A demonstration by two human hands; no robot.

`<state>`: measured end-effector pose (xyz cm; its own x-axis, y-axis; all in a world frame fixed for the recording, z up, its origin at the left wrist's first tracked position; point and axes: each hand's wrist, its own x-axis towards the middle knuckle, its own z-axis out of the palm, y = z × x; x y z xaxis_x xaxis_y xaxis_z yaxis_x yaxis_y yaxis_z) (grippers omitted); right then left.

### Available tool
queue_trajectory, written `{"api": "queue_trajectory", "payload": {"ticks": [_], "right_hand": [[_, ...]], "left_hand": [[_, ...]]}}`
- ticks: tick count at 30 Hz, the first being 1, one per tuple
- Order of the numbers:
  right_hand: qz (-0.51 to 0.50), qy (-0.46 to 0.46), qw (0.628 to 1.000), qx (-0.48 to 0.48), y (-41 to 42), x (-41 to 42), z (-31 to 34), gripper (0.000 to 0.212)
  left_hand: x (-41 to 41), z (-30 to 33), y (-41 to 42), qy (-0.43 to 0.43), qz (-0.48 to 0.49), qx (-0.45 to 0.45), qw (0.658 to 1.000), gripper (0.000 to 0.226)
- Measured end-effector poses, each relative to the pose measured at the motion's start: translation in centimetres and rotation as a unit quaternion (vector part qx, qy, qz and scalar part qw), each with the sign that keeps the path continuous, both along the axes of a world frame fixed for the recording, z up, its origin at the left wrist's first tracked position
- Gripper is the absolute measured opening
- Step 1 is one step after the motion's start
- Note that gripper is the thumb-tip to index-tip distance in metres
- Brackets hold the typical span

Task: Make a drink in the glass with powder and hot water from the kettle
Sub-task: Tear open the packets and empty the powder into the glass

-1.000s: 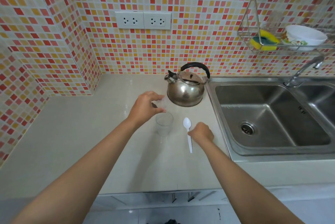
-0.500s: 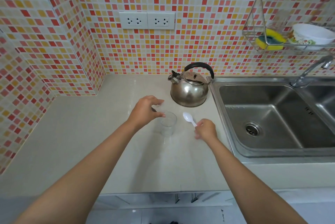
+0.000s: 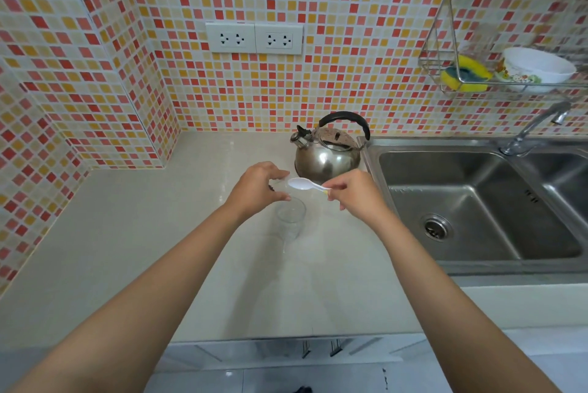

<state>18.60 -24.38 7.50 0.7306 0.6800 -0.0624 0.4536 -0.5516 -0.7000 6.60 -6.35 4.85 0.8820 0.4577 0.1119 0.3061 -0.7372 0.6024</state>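
A clear glass [image 3: 291,221] stands upright on the beige counter [image 3: 127,249]. Just above its rim, my left hand [image 3: 259,189] grips a small clear container [image 3: 280,185] holding something dark; what is inside is hard to tell. My right hand [image 3: 354,194] pinches the handle of a white plastic spoon [image 3: 305,184], and the spoon's bowl points left, touching the container's mouth. Behind both hands sits a steel kettle [image 3: 327,154] with a black handle, its spout facing left.
A double steel sink [image 3: 477,201] with a tap [image 3: 537,128] lies to the right of the kettle. A wire wall rack [image 3: 445,42] carries a yellow sponge [image 3: 466,76] and a white bowl [image 3: 537,66]. Two sockets [image 3: 254,38] sit on the tiled wall.
My right hand picked the spoon up off the counter and carried it left and up to the container in my left hand. The left hand stayed over the glass.
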Motion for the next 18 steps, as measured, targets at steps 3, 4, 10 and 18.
{"api": "queue_trajectory", "payload": {"ticks": [3, 4, 10, 18], "right_hand": [[0.002, -0.011, 1.0, -0.013, 0.1, -0.1, -0.1, 0.028], [0.003, -0.014, 1.0, -0.017, 0.1, 0.0, -0.2, 0.028], [-0.006, -0.022, 0.999, -0.033, -0.1, -0.1, -1.0, 0.023], [-0.04, -0.009, 0.998, -0.054, -0.5, -0.5, -3.3, 0.021]], "left_hand": [[0.1, -0.1, -0.2, 0.004, -0.004, 0.0, 1.0, 0.058], [0.1, -0.1, -0.2, 0.008, -0.006, 0.001, 1.0, 0.058], [0.2, -0.5, -0.2, 0.056, -0.034, 0.056, 0.996, 0.058], [1.0, -1.1, -0.4, 0.144, -0.073, 0.147, 0.976, 0.06]]}}
